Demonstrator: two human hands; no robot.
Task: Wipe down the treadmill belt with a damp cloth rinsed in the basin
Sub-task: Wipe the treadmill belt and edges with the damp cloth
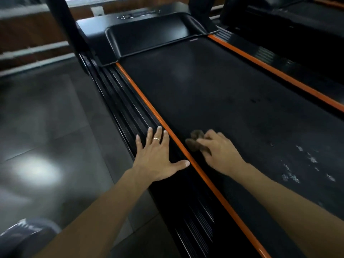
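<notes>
**Hands: left flat, right gripping**

Left hand (158, 157) lies palm down, fingers straight and spread, thumb splayed to the right, a ring on one finger; right hand (219, 151) is blurred, fingers curled round a bunched cloth (197, 141); both bare forearms extend forward from the lower frame.

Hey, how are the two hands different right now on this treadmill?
The left hand lies flat with fingers spread on the ribbed black side rail; the right hand is curled round a brown cloth on the belt. The left hand wears a ring; none shows on the right hand. The left hand holds nothing. Both are bare and sit close to the orange strip, one on each side.
</notes>
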